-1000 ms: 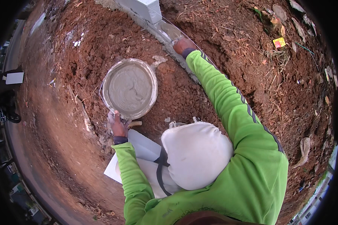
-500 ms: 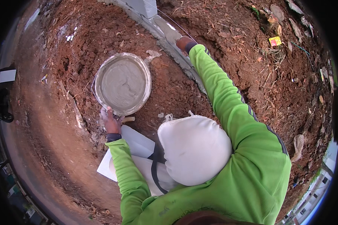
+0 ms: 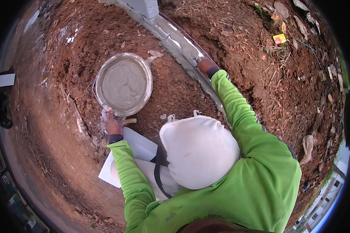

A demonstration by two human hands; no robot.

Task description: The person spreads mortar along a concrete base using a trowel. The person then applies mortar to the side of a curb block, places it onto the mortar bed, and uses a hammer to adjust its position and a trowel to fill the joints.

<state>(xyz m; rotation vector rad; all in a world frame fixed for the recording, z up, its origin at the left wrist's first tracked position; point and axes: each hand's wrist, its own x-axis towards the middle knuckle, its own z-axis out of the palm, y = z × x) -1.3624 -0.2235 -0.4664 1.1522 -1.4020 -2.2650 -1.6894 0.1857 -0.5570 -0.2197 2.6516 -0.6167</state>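
Head view. Left hand [image 3: 113, 125]: pinching the near rim of a round bucket [image 3: 149, 86], thumb over the edge; the other fingers partly hidden. Bucket directly beyond this hand, rim pale and mortar-crusted. Contents: wet mortar [image 3: 124, 83], grey, smooth, swirled and ridged. Tan handle [image 3: 129, 121]: just right of the left hand; its other end is hidden. White block [image 3: 140, 143]: below the same hand, partly covered by the sleeve. Right hand [image 3: 205, 65]: fingers curled at the low wall [image 3: 175, 42], topped with patchy grey mortar; whether they pinch anything, cannot tell. Second white block [image 3: 144, 7]: up and left of the right hand, cut off by the upper edge.
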